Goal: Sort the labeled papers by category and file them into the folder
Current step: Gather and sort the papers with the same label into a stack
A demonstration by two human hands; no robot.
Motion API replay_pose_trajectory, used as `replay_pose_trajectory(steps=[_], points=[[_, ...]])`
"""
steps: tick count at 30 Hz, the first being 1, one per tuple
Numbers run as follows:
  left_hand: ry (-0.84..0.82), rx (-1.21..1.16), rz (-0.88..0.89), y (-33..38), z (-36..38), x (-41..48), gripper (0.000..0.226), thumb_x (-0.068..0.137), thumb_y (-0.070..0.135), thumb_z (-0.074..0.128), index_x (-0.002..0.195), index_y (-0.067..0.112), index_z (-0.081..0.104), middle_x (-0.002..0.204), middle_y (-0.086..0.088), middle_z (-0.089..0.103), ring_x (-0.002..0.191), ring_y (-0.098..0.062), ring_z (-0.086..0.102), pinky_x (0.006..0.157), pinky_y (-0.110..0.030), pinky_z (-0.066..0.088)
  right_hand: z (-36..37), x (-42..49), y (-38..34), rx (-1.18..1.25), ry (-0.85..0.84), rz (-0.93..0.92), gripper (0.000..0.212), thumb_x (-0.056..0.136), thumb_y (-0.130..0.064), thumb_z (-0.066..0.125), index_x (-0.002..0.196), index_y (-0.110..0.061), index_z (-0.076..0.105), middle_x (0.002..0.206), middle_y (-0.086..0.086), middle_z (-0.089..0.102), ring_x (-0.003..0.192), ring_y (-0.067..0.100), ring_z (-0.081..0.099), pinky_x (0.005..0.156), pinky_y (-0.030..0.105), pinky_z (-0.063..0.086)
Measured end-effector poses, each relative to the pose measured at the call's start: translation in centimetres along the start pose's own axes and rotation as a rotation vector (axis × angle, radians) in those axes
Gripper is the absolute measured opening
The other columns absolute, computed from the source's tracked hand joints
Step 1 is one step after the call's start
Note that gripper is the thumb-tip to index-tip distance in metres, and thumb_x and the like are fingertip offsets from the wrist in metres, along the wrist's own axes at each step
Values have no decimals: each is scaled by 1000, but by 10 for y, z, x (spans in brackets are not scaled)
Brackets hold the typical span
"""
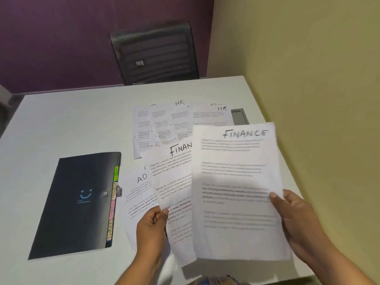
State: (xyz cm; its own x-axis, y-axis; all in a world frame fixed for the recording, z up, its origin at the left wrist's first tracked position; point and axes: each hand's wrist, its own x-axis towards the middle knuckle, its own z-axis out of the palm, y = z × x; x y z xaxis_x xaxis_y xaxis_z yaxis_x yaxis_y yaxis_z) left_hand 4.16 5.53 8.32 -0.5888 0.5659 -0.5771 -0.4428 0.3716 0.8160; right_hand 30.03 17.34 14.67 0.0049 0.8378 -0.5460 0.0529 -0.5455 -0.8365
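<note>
— What's nearest?
— The left hand (pixel 151 225) pinches one Finance sheet (pixel 174 182) at its left edge. The right hand (pixel 292 214) pinches a second Finance sheet (pixel 236 182), blurred and overlapping the first.
— And under them?
— A sheet marked AD (pixel 135 194) lies on the white surface (pixel 61 120), just beside the black folder (pixel 76 202) with coloured tabs.
— Farther back?
— Overlapping papers (pixel 164 124), some marked HR, then a mesh chair (pixel 156 54).

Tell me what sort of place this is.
Probably an office or small meeting room: a black mesh office chair at a white table, HR sheets and a FINANCE sheet among the papers, and a black tabbed folder for filing.
</note>
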Motion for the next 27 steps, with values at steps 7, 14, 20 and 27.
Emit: replay_pose_trajectory(steps=[7, 14, 20, 27], points=[[26, 82, 35, 5, -5, 0, 13, 96, 7, 60, 97, 6, 73, 92, -13, 77, 87, -33, 73, 81, -44, 59, 20, -2, -11, 62, -59, -33, 12, 96, -19, 60, 102, -10, 64, 100, 15, 76, 89, 37, 72, 87, 55, 55], [-96, 35, -32, 13, -2, -6, 15, 97, 8, 59, 97, 7, 74, 96, -28, 72, 76, -27, 58, 69, -37, 44, 30, 9, -10, -212, -136, -54, 12, 95, -15, 62, 93, -3, 63, 88, 15, 77, 69, 22, 74, 62, 34, 57], [-143, 245, -56, 21, 4, -12, 35, 104, 34, 42, 95, 25, 75, 96, -3, 76, 94, -28, 70, 87, -44, 53, 43, 8, 8, -249, -331, 45, 16, 97, -9, 57, 105, -7, 71, 97, 6, 79, 84, 22, 76, 65, 26, 60], [-196, 352, -5, 26, 1, -11, 45, 100, 50, 44, 92, 15, 70, 89, 1, 77, 84, -20, 73, 73, -32, 52, 44, 12, 21, -418, -306, -76, 15, 91, -6, 65, 98, -15, 75, 92, 0, 79, 80, 17, 76, 70, 36, 63]])
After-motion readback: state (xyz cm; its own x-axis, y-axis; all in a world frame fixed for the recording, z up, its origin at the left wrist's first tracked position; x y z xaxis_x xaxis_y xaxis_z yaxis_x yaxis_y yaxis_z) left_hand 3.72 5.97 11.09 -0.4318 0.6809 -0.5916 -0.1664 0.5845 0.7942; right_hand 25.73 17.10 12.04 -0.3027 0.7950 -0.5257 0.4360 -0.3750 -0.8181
